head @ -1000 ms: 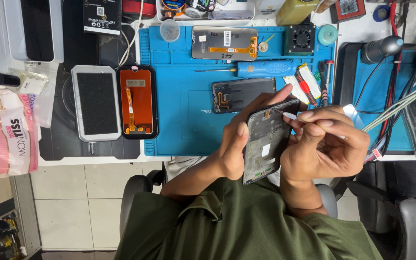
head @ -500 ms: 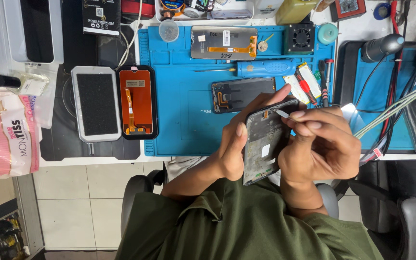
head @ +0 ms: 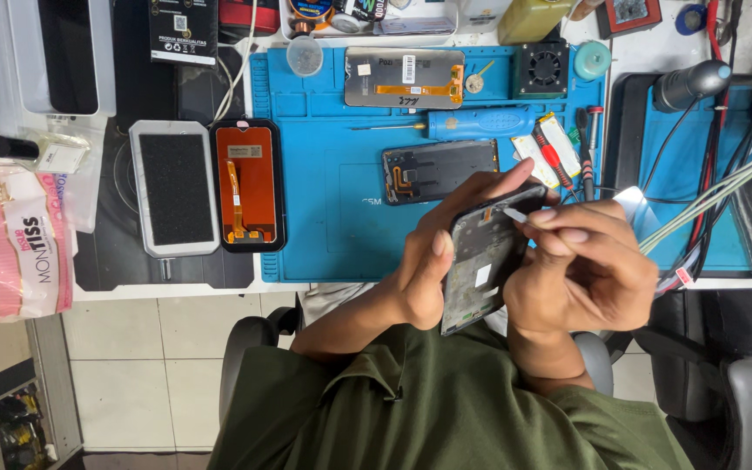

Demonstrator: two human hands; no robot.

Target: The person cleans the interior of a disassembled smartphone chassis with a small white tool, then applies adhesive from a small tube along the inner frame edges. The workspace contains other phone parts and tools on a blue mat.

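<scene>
Opened phone (head: 485,261) sits at roughly 4 o'clock from the centre of the head view, dark inner side up, held above the near edge of the blue work mat (head: 324,235). It is tilted, top end toward 1 o'clock.

Left hand (head: 424,270): closed around the phone's left edge, thumb lying along the side, fingers wrapped behind with tips showing past the top end. Grip is on the phone.

Right hand (head: 580,278): fingers curled shut, pinching a small pale sliver (head: 515,214) between thumb and forefinger. The sliver's tip touches the upper part of the phone's open face. What the sliver is made of cannot be told.

On the mat, at 12 o'clock from the phone: a dark phone frame (head: 439,170) with an orange flex strip, lying flat. Beyond it a blue-handled screwdriver (head: 472,124), and farther still a grey screen panel (head: 404,78) with an orange ribbon. A small black fan (head: 541,70) sits at 1 o'clock.

At 9 o'clock, off the mat's left end: an orange-backed display (head: 248,184) touching a white-framed phone (head: 173,189), side by side on a dark pad.

Far at 9 o'clock: pink tissue pack (head: 10,252). Cables (head: 715,187) run across at 3 o'clock.

Person wears an olive green shirt (head: 446,409).
</scene>
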